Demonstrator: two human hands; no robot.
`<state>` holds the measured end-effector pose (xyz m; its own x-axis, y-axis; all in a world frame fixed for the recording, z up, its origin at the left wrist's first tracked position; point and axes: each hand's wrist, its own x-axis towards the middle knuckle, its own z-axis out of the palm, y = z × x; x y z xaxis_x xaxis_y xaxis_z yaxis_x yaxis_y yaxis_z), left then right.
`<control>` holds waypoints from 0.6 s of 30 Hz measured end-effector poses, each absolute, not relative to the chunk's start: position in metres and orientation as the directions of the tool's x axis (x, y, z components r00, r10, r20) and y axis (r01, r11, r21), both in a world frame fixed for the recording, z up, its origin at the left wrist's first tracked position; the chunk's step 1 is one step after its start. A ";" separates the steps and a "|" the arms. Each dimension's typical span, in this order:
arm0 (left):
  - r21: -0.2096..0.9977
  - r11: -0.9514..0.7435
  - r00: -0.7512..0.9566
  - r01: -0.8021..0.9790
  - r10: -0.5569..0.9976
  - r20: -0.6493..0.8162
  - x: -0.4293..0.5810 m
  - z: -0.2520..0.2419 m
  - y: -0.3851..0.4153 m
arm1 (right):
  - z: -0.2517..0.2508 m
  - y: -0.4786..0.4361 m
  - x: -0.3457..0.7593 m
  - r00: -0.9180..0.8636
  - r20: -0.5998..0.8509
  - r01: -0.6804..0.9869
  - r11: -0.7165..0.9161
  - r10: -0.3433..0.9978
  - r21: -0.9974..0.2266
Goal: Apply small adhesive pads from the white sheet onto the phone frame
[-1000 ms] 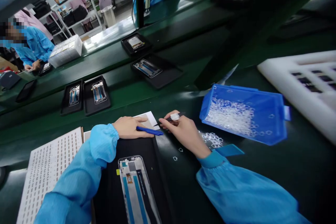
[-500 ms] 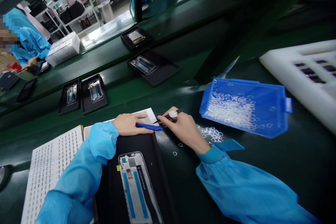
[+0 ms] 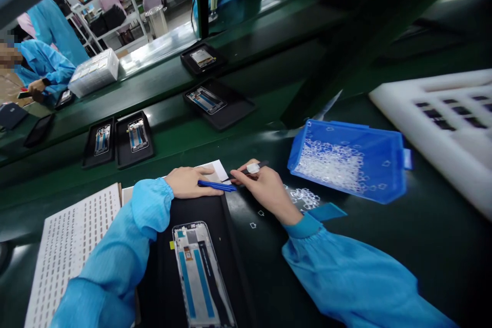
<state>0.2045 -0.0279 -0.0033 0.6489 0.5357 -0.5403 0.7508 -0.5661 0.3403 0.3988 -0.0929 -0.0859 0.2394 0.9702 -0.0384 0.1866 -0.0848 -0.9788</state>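
My left hand [image 3: 184,182] lies over a white sheet [image 3: 218,169], its thumb side gripping slim blue tweezers [image 3: 217,186] that point right. In my right hand [image 3: 267,189] are black tweezers [image 3: 258,167] wrapped with white tape, pinched between thumb and fingers. Their tip reaches the sheet's right edge; whether it grips anything is too small to tell. Below my left hand, a phone frame [image 3: 202,277] with blue strips lies in a black tray [image 3: 161,271]. Small white ring-shaped pieces [image 3: 305,198] are scattered by my right wrist.
A blue bin [image 3: 384,164] of white pieces stands at right, beside a white foam tray [image 3: 392,95]. A perforated white sheet [image 3: 77,246] lies left. Black trays with phone frames [image 3: 138,135] line the green bench. Co-workers in blue [image 3: 48,66] and pink are beyond.
The view has shifted slightly, so the blue bin and foam tray appear further left. Both my hands keep nearly the same place and hold. A co-worker at far left has raised a hand.
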 end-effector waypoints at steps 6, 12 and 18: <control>0.486 -0.503 0.695 0.715 0.585 -0.417 0.197 -0.014 -0.025 | -0.055 -0.124 0.392 0.331 -0.040 -0.013 -0.038 0.943 -0.999; 0.720 -0.314 0.465 0.619 0.885 -0.014 0.168 0.003 -0.052 | -0.042 -0.163 0.348 0.112 -0.155 -0.008 -0.155 0.981 -0.988; 0.678 -0.188 0.533 0.711 0.772 -0.346 0.144 0.007 -0.100 | -0.039 -0.169 0.332 0.095 -0.119 0.200 -0.136 0.988 -0.970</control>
<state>0.1435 -0.1005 0.0067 0.5334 0.7720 -0.3459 0.7111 -0.1877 0.6776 0.3317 -0.1688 -0.0390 0.0955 0.9883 -0.1189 0.1999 -0.1360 -0.9703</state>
